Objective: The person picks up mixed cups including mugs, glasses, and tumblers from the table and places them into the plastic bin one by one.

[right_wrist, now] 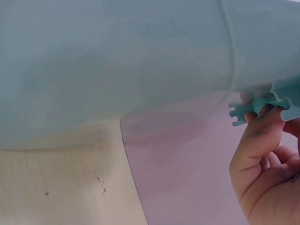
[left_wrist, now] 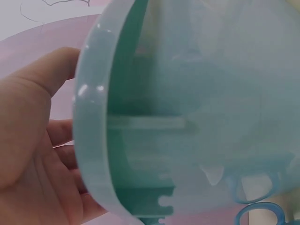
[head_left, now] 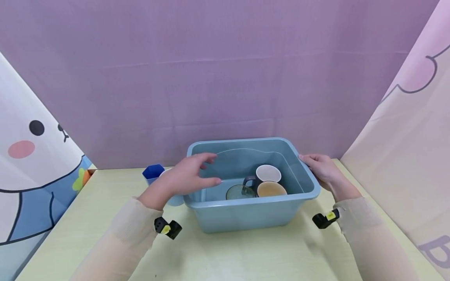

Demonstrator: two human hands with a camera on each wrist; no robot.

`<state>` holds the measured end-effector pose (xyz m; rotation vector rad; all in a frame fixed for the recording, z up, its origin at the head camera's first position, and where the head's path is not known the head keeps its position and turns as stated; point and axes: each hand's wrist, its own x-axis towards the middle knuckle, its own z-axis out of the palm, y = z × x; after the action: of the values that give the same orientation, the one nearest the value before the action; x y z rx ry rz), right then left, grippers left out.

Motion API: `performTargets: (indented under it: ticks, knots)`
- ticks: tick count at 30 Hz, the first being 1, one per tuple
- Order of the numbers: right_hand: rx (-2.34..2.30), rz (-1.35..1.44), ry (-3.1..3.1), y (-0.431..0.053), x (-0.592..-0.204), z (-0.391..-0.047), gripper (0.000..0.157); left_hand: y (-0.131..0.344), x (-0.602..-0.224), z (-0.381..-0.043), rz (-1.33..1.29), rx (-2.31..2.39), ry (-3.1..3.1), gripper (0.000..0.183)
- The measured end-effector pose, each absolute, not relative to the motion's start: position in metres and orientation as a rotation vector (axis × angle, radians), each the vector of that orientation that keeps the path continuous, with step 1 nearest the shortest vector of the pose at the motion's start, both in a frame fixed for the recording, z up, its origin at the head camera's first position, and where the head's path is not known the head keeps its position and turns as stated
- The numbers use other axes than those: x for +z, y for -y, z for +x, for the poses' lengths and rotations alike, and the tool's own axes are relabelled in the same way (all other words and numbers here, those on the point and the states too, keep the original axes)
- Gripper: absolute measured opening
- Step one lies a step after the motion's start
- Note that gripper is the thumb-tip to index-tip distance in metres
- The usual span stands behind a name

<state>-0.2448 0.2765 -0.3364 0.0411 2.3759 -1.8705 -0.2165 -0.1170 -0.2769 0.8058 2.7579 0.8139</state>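
A light blue plastic tub (head_left: 246, 216) stands on the table. My right hand (head_left: 325, 171) grips its right rim, fingers curled under the edge and thumb on top; the right wrist view shows those fingers (right_wrist: 262, 140) beneath the rim. Over the left end is my left hand (head_left: 186, 175), thumb and fingers spread apart with nothing between them. In the left wrist view its fingers (left_wrist: 61, 133) are partly hidden behind the rim. Inside the tub are a dark mug (head_left: 268, 173) with a white interior, a cup with a tan interior (head_left: 272, 189) and a clear greenish glass (head_left: 240, 192).
A deep blue angular cup (head_left: 153, 173) stands on the table (head_left: 105, 218) left of the tub. A pale blue item (head_left: 175, 201) shows partly behind the left hand. A purple curtain (head_left: 225, 78) closes off the back, and printed cloths hang at both sides.
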Motion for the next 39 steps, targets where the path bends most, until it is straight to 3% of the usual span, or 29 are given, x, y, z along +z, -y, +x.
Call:
performTargets:
  ticks: [8,19,39]
  knots:
    - [-1.915,0.035,-2.33,-0.276,-0.336,-0.244,0.024,0.125,-0.281,-0.215,0.797,0.883,-2.81,0.076]
    - [-1.933,0.019,-2.322,-0.277,-0.337,-0.244,0.024,0.136,-0.281,-0.212,0.814,0.97,-2.867,0.072]
    - [-1.947,0.021,-2.302,-0.277,-0.338,-0.243,0.024,0.159,-0.29,-0.21,0.736,1.018,-2.912,0.08]
